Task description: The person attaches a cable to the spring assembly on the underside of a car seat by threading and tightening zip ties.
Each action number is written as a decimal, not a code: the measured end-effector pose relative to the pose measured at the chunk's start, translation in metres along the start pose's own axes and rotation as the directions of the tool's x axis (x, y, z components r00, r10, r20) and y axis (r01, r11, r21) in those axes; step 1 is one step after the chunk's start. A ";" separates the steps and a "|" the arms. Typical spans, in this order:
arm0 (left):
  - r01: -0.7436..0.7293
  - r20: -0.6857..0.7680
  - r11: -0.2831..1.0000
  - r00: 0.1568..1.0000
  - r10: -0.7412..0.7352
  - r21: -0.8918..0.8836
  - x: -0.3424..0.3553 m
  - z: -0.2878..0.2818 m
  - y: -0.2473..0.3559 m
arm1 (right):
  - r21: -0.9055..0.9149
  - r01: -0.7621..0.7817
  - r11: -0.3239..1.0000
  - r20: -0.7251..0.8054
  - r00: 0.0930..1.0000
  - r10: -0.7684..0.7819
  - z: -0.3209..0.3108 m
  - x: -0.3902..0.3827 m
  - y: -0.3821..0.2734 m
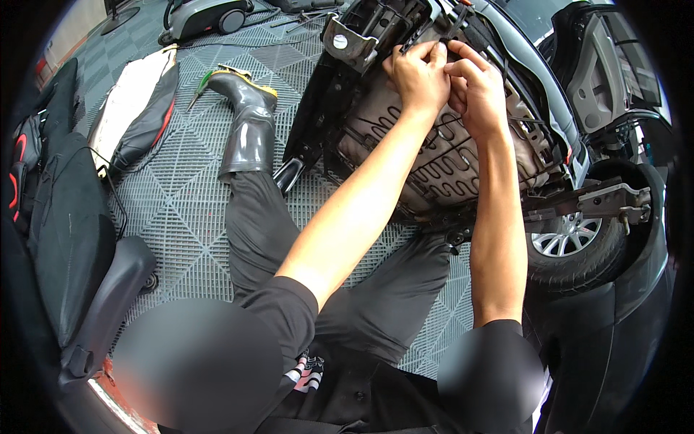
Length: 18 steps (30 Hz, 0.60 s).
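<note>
A car seat lies with its underside toward me, its zigzag wire springs (442,179) stretched over a brownish pad. At the seat's far edge, my left hand (421,81) is closed, its thumb and fingers pinched together. Close beside it, my right hand (478,88) is also closed in a pinch, the fingertips nearly meeting those of the left. Something small and dark shows between the fingertips, too hidden to name. A metal bracket (350,45) juts from the seat frame, left of my hands.
My leg in a rubber boot (248,119) stretches along the seat's left side, near a green-handled tool (199,90). Upholstery (137,101) lies on the tiled floor (189,210). Another black seat (76,239) stands left, a vacuum cleaner (206,20) behind. A car wheel (578,242) is at right.
</note>
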<state>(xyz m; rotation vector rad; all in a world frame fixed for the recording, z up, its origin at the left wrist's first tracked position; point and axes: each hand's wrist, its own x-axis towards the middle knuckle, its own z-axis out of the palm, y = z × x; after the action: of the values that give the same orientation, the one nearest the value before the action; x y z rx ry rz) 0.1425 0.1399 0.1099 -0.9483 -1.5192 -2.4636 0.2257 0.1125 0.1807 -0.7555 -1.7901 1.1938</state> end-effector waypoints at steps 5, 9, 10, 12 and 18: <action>0.372 0.208 0.882 0.924 -0.321 -0.290 0.001 -0.005 0.008 | -0.057 -0.017 0.998 0.021 1.000 0.018 -0.003 0.000 -0.006; 0.522 0.314 0.798 0.844 -0.434 -0.300 0.005 -0.011 0.010 | -0.137 -0.013 0.991 0.007 1.000 0.014 0.002 0.000 -0.007; 0.464 0.265 0.838 0.879 -0.396 -0.288 0.004 -0.008 0.010 | -0.143 -0.027 0.989 -0.010 1.000 0.026 0.003 -0.002 -0.010; 0.328 0.162 0.929 0.939 -0.302 -0.173 0.001 -0.003 0.006 | -0.167 -0.040 0.985 -0.015 0.999 0.038 -0.003 0.001 -0.011; 0.426 0.330 0.873 0.881 -0.340 -0.238 -0.009 -0.005 -0.002 | -0.444 0.079 0.893 -0.148 0.976 -0.160 -0.020 0.008 0.000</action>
<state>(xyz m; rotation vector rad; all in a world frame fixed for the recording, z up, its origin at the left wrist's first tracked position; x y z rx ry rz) 0.1472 0.1346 0.1017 -1.1851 -1.5673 -3.0318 0.2399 0.1280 0.1872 -0.9578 -1.9397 0.6197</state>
